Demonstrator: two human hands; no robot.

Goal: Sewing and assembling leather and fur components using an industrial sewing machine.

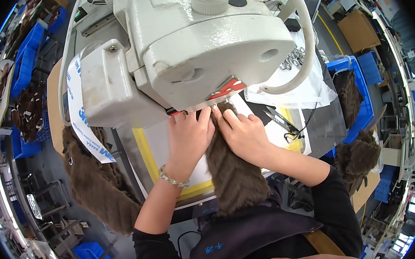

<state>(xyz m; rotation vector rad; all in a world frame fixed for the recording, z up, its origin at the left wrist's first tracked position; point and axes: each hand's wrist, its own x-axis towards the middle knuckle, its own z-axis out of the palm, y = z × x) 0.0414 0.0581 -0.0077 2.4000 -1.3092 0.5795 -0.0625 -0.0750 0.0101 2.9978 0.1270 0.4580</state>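
A long strip of dark brown faux fur runs from under the head of a white sewing machine down to my lap. My left hand is at the strip's left edge, its fingers bent and gripping the far end close under the machine head. From the other side my right hand lies over the strip, fingers curled and pressing on the same end. Both sets of fingertips nearly meet there; the needle and presser foot are mostly hidden by the machine head. Black thread snips lie to the right of my right hand.
More brown fur hangs at the left of the machine table. On the right stand a blue bin with fur and another fur bundle. Metal rings lie on white plastic. Yellow tape borders the work surface.
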